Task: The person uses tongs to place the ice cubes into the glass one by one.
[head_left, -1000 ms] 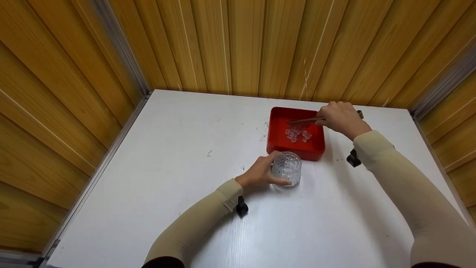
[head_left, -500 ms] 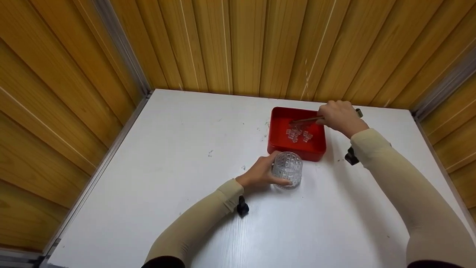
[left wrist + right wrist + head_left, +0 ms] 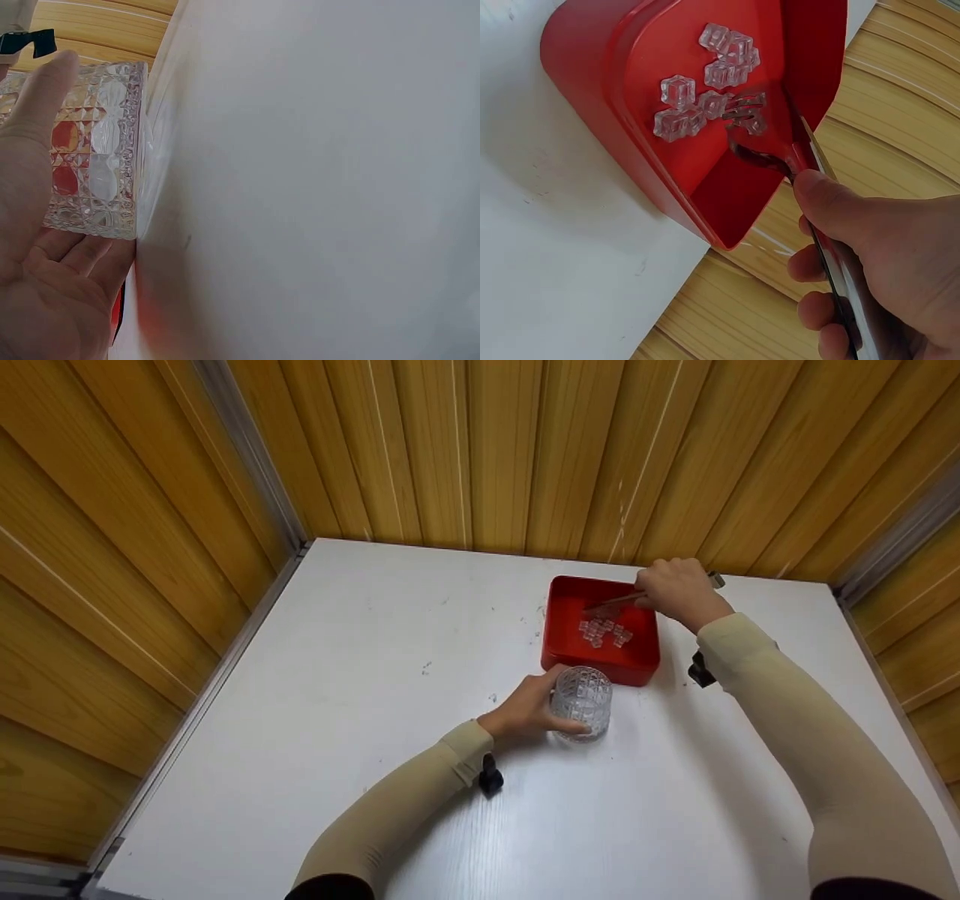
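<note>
My left hand point(image 3: 529, 709) grips a clear cut-pattern glass point(image 3: 583, 701) standing upright on the white table, thumb on the near side and fingers round the far side. In the left wrist view the patterned wall of the glass point(image 3: 101, 161) shows between thumb and fingers. My right hand point(image 3: 679, 591) holds metal ice tongs point(image 3: 836, 277) over the red box point(image 3: 592, 67), thumb on one arm and fingers curled round the other. One toothed tip of the tongs reaches down among several clear ice cubes point(image 3: 679, 91), overlapping a cube in the right wrist view.
The red box stands just beyond the glass, toward the back right of the white table point(image 3: 360, 660). Wood-patterned wall panels point(image 3: 495, 457) rise behind the table's back edge and along both sides. Small dark marks dot the tabletop.
My right hand and forearm have shifted slightly left, with the tongs' tips staying over the ice cubes. My left hand keeps its hold on the glass.
</note>
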Motion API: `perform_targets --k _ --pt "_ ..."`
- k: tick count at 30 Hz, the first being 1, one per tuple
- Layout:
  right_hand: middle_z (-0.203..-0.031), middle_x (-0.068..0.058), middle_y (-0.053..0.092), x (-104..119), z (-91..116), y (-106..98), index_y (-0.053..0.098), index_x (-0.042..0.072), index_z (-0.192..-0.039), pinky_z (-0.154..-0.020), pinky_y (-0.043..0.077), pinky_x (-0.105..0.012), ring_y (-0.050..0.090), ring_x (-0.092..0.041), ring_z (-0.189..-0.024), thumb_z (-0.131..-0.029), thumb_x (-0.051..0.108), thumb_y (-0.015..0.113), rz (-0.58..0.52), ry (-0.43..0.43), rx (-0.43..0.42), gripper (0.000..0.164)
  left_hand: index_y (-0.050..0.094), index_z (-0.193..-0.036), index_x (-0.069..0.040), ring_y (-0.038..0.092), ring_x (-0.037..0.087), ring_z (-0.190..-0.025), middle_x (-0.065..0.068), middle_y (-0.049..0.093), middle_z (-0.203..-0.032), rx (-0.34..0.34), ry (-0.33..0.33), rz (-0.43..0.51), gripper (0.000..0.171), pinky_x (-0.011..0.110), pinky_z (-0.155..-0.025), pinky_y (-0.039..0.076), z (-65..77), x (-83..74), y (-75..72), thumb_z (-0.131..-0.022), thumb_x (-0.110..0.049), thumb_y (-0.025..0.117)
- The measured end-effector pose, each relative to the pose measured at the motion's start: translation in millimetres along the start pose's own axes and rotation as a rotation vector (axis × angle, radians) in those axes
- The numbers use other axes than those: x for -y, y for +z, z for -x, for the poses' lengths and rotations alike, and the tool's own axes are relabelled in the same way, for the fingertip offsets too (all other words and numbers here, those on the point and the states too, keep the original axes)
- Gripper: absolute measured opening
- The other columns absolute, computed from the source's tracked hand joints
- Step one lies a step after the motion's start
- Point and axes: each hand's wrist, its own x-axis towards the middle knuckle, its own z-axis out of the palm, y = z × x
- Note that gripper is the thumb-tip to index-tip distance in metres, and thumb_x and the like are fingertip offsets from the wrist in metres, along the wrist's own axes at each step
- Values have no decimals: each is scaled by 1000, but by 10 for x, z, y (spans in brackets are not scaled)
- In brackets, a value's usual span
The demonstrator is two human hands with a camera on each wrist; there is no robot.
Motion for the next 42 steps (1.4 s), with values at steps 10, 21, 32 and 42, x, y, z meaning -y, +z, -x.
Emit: perform_targets --k 10,21,32,42 --pt "-78 -13 71 -86 -4 74 79 4 -98 -56 49 -45 55 -28 -63 -87 22 83 -2 26 12 22 48 -141 -17 62 6 -107 -1 68 -124 4 -23 4 82 20 -94 50 -7 -21 -4 -76 -37 93" --pt "-79 -14 72 -82 9 107 79 2 -97 -55 52 -47 55 -28 -60 -86 19 84 1 7 -37 21 44 -147 -20 62 7 -107 0 68 -126 -4 17 -43 89 20 -95 48 1 -13 -8 -75 -41 93" --pt "-78 -11 72 -85 14 122 80 3 -98 -55 49 -43 55 -26 -62 -87 22 83 -25 26 -21 22 45 -146 -19 62 7 -106 0 69 -124 -5 10 -38 88 20 -94 49 0 1 0 -75 -42 93" --pt "-80 -14 73 -79 -1 173 78 2 -98 -56 53 -44 55 -26 -61 -89 21 82 -4 22 -33 21 44 -146 -20 62 8 -109 0 68 -127 0 -10 -44 90 21 -97 48 8 -10 -3 -75 -42 93"
